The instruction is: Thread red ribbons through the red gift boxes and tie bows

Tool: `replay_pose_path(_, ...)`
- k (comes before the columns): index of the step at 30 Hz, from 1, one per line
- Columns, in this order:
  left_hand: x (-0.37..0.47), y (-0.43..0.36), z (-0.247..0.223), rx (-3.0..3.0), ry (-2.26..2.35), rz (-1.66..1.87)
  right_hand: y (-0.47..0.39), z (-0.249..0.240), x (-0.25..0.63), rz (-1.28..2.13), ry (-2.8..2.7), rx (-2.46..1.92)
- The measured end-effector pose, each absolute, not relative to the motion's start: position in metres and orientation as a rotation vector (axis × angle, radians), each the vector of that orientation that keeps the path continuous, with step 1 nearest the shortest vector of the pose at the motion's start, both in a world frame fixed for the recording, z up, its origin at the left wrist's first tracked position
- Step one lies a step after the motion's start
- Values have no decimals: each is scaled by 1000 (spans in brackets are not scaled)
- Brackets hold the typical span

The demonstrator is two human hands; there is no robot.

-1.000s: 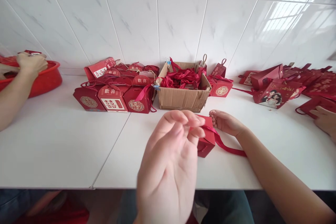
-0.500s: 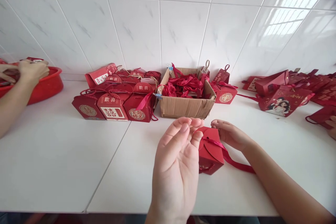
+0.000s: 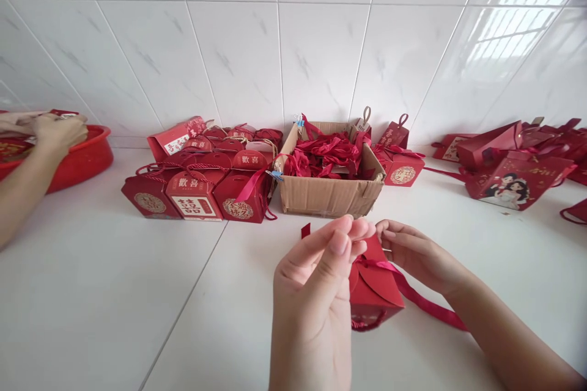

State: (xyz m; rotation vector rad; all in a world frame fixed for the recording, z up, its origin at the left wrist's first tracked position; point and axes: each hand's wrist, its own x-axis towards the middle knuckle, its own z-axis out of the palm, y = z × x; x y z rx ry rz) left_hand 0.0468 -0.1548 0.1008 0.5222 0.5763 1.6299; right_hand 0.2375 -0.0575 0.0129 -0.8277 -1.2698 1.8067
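A red gift box [image 3: 378, 290] with curved top flaps stands on the white table, partly hidden by my left hand [image 3: 316, 293]. That hand is raised in front of the box, palm side toward me, its thumb pressed to the fingertips; what it may pinch is too small to make out. My right hand [image 3: 419, 253] is at the box's far right edge with curled fingers, and its fingertips are partly hidden. A red ribbon [image 3: 428, 308] crosses the box top and trails right under my right forearm. A short ribbon end [image 3: 306, 230] shows beyond my left hand.
Behind stands a cardboard box [image 3: 328, 197] of red ribbons. Red gift boxes [image 3: 195, 195] are grouped at left, and more [image 3: 516, 180] lie at right. At far left, another person's hands [image 3: 62, 131] are over a red basin [image 3: 87, 159].
My left thumb and fingers have closed together. The view has shifted slightly, and a ribbon end now shows left of the box. The other person's hands have come closer together.
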Motion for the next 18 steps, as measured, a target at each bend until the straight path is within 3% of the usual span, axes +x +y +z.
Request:
replay_pose_path(12,27,-141,102,829,1000,1969,-66,22,235,1798,-1377,-807)
replay_pose_path(18,15,-133,93,1146,1377,1626,-67,26,238,1626,-1751,-888)
